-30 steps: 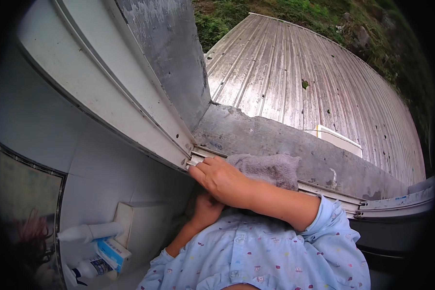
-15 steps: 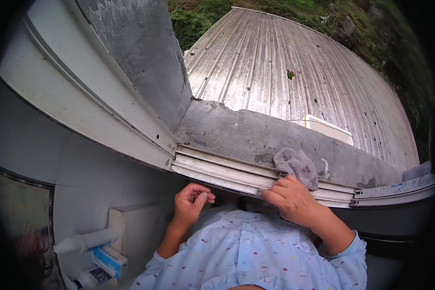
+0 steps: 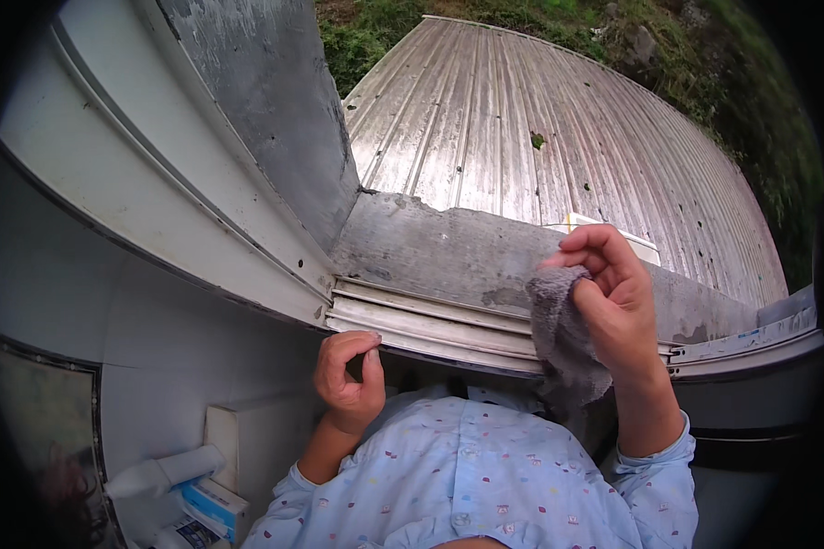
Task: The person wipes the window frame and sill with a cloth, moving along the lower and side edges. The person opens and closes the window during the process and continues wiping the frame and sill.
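Note:
A grey cloth (image 3: pixel 563 334) hangs in folds from my right hand (image 3: pixel 618 297), pinched by the thumb and fingers above the right part of the white window track (image 3: pixel 430 320). The cloth's lower end droops past the near edge of the track. By the left end of that near edge is my left hand (image 3: pixel 348 380), with nothing in it. Its fingers are loosely curled, and a gap shows between thumb and forefinger.
Past the track lies a rough grey concrete ledge (image 3: pixel 439 242), then a ribbed metal roof (image 3: pixel 485 110). The white window frame (image 3: pixel 156 174) rises at left. At lower left, a white bottle (image 3: pixel 165 471) and a blue-and-white box (image 3: pixel 213 508) stand beside a white block-shaped object (image 3: pixel 224 439).
My right hand has lifted off the track, turning upward with the cloth, which now dangles. My left hand has shifted slightly left and up toward the track's edge.

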`<state>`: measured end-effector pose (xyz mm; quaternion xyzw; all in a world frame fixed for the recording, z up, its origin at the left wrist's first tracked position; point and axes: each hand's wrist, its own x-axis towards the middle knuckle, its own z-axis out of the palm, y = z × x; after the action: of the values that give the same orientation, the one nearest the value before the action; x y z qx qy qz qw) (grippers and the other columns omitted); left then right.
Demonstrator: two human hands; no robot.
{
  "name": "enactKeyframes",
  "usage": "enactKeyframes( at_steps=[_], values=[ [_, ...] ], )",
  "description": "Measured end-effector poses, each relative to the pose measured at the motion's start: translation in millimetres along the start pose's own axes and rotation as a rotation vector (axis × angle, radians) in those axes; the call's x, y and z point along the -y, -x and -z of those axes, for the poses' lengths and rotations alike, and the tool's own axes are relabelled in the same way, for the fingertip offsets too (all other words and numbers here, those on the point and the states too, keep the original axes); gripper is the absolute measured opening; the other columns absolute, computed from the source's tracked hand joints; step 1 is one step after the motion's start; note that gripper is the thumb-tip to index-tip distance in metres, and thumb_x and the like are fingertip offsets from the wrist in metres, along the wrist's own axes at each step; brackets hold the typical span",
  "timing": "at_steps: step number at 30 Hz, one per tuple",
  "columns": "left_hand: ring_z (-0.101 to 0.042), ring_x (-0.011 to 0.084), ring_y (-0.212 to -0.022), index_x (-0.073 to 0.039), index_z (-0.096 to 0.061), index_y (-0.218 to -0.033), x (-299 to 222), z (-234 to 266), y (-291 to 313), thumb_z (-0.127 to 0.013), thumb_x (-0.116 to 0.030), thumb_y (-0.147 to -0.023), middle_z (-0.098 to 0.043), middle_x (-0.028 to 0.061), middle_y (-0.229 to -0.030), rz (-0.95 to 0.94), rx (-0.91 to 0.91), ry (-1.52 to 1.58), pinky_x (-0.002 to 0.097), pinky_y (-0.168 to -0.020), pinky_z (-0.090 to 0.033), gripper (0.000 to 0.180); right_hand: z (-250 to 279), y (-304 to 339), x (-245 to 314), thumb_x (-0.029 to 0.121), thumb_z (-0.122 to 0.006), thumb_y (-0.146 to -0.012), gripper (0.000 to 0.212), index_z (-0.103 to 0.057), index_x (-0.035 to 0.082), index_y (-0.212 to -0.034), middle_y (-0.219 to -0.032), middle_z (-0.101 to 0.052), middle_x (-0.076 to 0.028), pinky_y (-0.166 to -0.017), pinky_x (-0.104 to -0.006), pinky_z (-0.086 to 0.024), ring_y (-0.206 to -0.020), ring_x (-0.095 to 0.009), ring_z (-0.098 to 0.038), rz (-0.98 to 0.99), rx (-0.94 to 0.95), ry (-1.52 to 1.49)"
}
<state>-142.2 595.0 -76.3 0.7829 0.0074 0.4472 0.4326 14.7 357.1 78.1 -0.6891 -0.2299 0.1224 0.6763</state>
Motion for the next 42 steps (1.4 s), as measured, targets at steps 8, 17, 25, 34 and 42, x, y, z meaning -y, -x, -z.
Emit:
enactKeyframes(
  at_steps=[8,17,25,34,42],
  values=[
    [-0.067,0.0281,-0.088,-0.007,-0.056,-0.112,24.3,-8.5,8.9,-0.07,0.009,-0.08,-0.068,0.009,-0.102,-0.155,-0.013,-0.183,0.0396,-0.082,-0.049,0.039,-139.3,-52.0,-66.1,-0.013,-0.053,-0.079,0.031,-0.054,0.001,-0.107,-0.099,-0.057,-0.022,-0.082,-0.0456,-0.05,-0.095,-0.043,-0.06,0.506,0.298,0.332],
    [-0.067,0.0293,-0.088,-0.006,-0.058,-0.112,24.1,-5.3,9.6,-0.069,0.011,-0.079,-0.068,0.01,-0.1,-0.125,-0.036,-0.115,0.0398,-0.081,-0.051,0.038,-168.0,-58.8,-94.6,0.003,-0.062,-0.079,0.015,-0.056,0.003,-0.093,-0.09,-0.058,-0.016,-0.074,-0.0453,-0.048,-0.084,-0.036,-0.06,0.66,0.424,0.86],
    [-0.066,0.0298,-0.091,-0.006,-0.06,-0.112,23.2,-4.5,8.6,-0.069,0.007,-0.08,-0.068,0.0102,-0.103,-0.118,-0.036,-0.06,0.04,-0.081,-0.051,0.035,-161.0,-66.9,-97.6,0.006,-0.063,-0.081,0.008,-0.056,0.003,-0.085,-0.087,-0.059,-0.017,-0.074,-0.0463,-0.049,-0.082,-0.038,-0.06,0.724,0.536,0.699],
    [-0.065,0.0323,-0.092,-0.005,-0.061,-0.11,30.1,-3.9,9.9,-0.066,0.006,-0.08,-0.065,0.0121,-0.104,-0.166,-0.06,-0.162,0.042,-0.083,-0.053,0.033,-176.8,-61.7,-101.1,0.008,-0.061,-0.079,0.005,-0.058,0.006,-0.083,-0.085,-0.06,-0.015,-0.072,-0.0416,-0.05,-0.081,-0.033,-0.063,0.681,0.4,0.895],
    [-0.064,0.0326,-0.089,-0.002,-0.059,-0.105,27.5,-3.9,10.3,-0.062,0.011,-0.082,-0.064,0.0157,-0.103,-0.135,-0.083,-0.158,0.04,-0.082,-0.054,0.027,-182.9,-58.2,-96.4,0.01,-0.066,-0.075,0.01,-0.059,0.007,-0.081,-0.077,-0.064,-0.013,-0.069,-0.0444,-0.054,-0.076,-0.034,-0.068,0.653,0.373,1.048]
  ],
)
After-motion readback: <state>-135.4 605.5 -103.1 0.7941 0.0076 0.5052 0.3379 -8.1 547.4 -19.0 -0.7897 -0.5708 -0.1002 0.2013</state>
